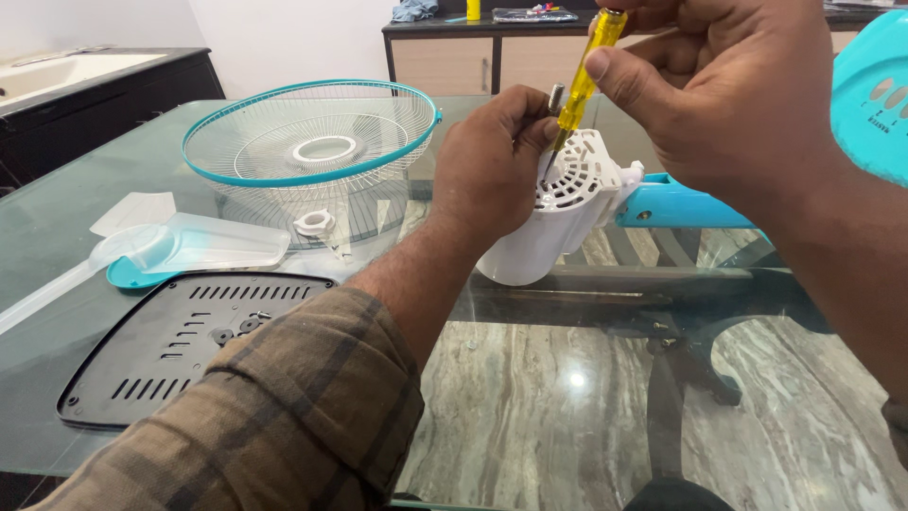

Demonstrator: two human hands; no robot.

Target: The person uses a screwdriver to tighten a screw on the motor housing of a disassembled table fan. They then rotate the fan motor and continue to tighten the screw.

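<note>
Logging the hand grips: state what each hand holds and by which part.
Right hand holds the yellow screwdriver by its handle; left hand holds the white motor housing around its body.

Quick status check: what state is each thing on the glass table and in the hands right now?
left hand: gripping the white motor housing, which is tilted.
right hand: holding the yellow screwdriver, tip in the housing's vents.
fan guard: detached, lying on the table.
black base plate: detached, flat.
clear fan blade: removed, lying loose.

Only 1 view: head-worn, looking forward and down from close above both hands onto the glass surface (113,180), cabinets (530,57) beyond at the far wall.
</note>
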